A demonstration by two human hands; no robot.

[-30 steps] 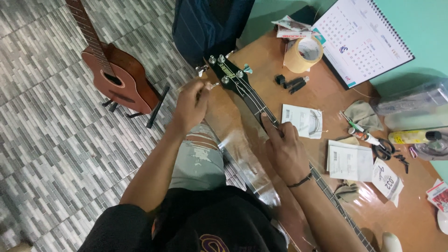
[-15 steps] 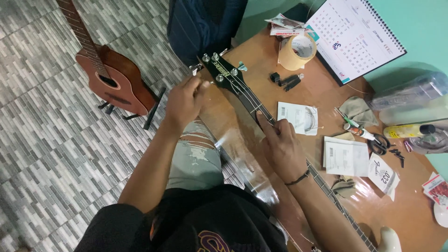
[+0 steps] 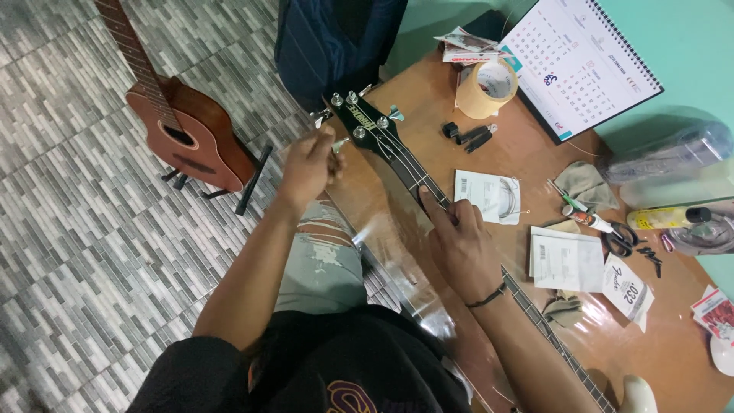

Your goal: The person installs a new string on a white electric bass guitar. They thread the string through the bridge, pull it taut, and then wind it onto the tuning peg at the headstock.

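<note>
A dark guitar headstock (image 3: 365, 122) lies at the far left edge of the brown table (image 3: 535, 306), and its long neck (image 3: 428, 187) runs back toward the person. The left hand (image 3: 307, 164) is closed around a silver tuning peg (image 3: 336, 144) on the left side of the headstock, fingers pinched on it. The right hand (image 3: 459, 241) rests on the neck with its fingers curled and one fingertip pressing the strings. A roll of tape (image 3: 485, 88) sits far off by a calendar (image 3: 577, 61). A brown guitar (image 3: 183, 130) stands on the floor to the left.
</note>
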